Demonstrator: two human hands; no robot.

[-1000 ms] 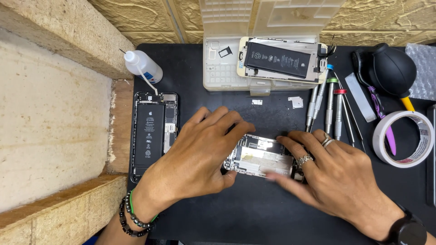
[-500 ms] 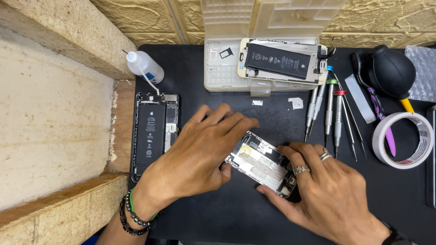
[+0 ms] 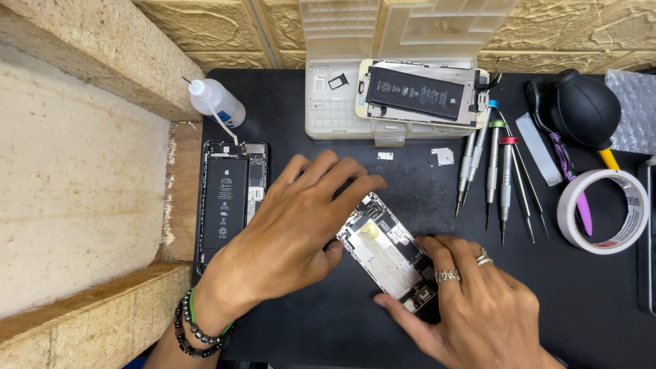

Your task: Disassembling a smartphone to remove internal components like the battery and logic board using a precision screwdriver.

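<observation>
Metal-backed phone screen assembly (image 3: 386, 251) lies tilted on the black bench (image 3: 328, 321). Left hand (image 3: 294, 229) grips its upper end. Right hand (image 3: 471, 307) pinches its lower end.

Bare metal phone panel (image 3: 386, 251), matt mat (image 3: 328, 321)

left hand (image 3: 290, 225): I held it palm down, fingers spread, tips pointing right | right hand (image 3: 471, 307): I kept it palm down, fingers curled, thumb stretched left | wrists: both angled inward
</observation>
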